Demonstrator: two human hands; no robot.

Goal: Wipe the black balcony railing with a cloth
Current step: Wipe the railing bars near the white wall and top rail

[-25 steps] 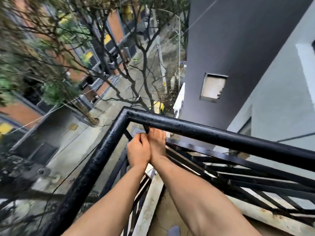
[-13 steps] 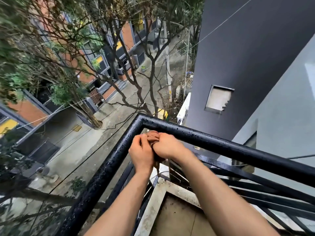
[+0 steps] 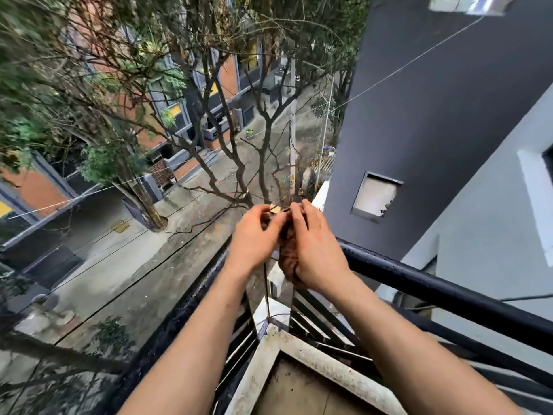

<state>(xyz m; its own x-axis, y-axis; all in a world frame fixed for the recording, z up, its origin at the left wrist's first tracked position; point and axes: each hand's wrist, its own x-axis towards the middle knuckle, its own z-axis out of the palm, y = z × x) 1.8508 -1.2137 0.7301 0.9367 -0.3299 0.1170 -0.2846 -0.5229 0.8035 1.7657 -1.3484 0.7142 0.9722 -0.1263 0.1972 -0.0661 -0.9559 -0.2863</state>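
Note:
The black balcony railing (image 3: pixel 449 295) meets at a corner that my hands hide; one wet top rail runs right, the other runs down to the lower left. A reddish-brown cloth (image 3: pixel 288 253) hangs bunched between my hands just above that corner. My right hand (image 3: pixel 314 250) is wrapped around the cloth's right side. My left hand (image 3: pixel 254 235) pinches the cloth's top edge with its fingertips. Both forearms reach up from the bottom of the view.
Slanted black bars (image 3: pixel 323 327) fill the railing below the top rail. A pale concrete ledge (image 3: pixel 299 351) borders the balcony floor. Beyond the rail are a bare tree (image 3: pixel 254 163), a street far below and a dark grey wall (image 3: pixel 434 115) at right.
Both hands have risen from under and at the corner rail to above it, drawing the cloth up. The view has tilted upward, showing more of the street and tree.

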